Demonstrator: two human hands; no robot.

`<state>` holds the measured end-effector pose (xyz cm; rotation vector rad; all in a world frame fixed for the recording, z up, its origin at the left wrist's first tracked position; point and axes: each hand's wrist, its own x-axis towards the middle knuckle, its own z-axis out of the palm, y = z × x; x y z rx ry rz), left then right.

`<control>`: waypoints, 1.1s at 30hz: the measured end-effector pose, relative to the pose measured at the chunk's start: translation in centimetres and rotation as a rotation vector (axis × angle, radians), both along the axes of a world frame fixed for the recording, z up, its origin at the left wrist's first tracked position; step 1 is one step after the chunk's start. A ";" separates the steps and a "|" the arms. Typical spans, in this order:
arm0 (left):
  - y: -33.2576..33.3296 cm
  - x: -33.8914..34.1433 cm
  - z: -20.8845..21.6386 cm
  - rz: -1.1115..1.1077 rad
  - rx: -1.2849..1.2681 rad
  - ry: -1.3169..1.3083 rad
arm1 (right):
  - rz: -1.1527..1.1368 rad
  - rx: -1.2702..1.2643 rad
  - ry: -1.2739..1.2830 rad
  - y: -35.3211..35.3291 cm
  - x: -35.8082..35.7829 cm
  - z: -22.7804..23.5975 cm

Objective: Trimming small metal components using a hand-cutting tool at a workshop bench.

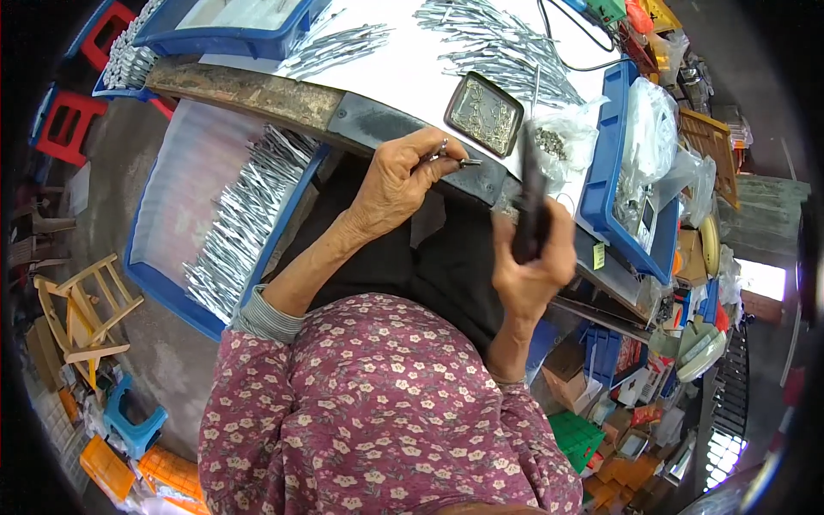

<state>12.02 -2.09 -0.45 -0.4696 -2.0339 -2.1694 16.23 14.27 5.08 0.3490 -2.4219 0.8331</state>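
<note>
Pinching small metal part (470, 161) in fingers of left hand (398, 176), just near side of dark tray (459, 98). Clenching blurred dark tool (534, 202) in right hand (536, 270), nearside-right of tray. Reads as fastening step. Likely needs part held steady, tool lined up next.

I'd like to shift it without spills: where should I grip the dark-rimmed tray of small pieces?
Probably hold the tray by its raised left rim, coming from the left: white tabletop shows there, while the dark tool in the right hand crowds its right. It's open-topped, so keep it level.
</note>
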 end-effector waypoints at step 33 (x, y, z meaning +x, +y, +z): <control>0.1 0.9 -0.6 -0.357 0.972 -0.554 | 0.074 0.123 -0.012 1.5 2.0 -5.4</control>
